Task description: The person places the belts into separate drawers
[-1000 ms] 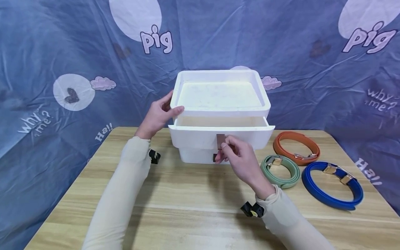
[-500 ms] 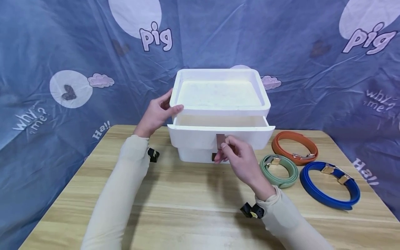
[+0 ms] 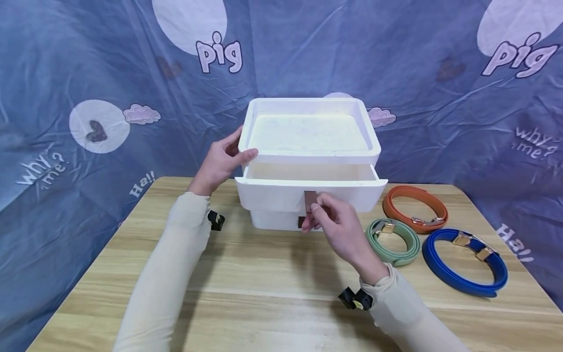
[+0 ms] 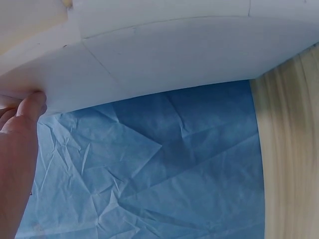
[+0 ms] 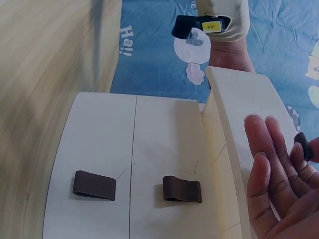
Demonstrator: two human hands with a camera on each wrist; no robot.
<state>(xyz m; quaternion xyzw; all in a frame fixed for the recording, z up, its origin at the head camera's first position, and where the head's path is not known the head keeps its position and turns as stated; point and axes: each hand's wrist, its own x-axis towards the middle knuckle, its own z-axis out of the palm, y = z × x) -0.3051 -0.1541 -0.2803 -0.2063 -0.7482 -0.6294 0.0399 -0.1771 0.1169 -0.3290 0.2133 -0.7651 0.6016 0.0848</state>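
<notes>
the head view looks forward and down from over the near side of the surface (image 3: 264, 283), far enough back to take in its far corners and the cloth (image 3: 299, 58) behind. the left wrist view lies sideways, close by the left side of the drawer unit (image 4: 164, 55), facing the cloth past the left hand (image 3: 221, 159). the right wrist view, also sideways, closely faces the drawer fronts (image 5: 92, 144) and the left edge, sharing these, the right hand (image 3: 340, 225) and left sleeve (image 5: 240, 32) with the head view.

The drawer unit (image 3: 308, 159) stands on the table (image 3: 264, 303) before the curtain (image 3: 299, 49); three belts (image 3: 466, 284) lie to its right; left hand (image 3: 222, 159) at its left side; right hand (image 3: 338, 222) at its front.
</notes>
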